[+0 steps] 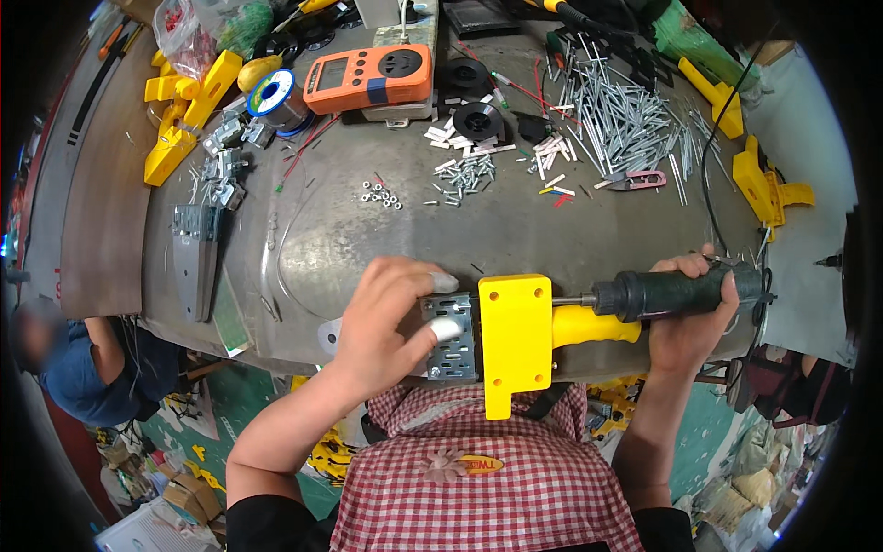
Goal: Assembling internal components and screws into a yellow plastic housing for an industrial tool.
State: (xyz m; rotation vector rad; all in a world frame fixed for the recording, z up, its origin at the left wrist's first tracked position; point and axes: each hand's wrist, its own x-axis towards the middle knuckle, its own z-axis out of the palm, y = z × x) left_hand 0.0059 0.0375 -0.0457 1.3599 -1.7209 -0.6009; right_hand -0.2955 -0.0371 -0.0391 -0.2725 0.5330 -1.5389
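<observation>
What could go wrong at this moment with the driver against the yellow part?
1. The left hand presses the perforated metal bracket close to where the electric screwdriver in the right hand meets the yellow plastic block; a slip might jab the fingers.
2. The block overhangs the table edge, so it might tip or drop.

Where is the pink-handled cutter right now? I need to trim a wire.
In the head view the pink-handled cutter lies on the far right part of the metal table, at the near edge of the pile of silver pins, beyond the right hand.
</observation>
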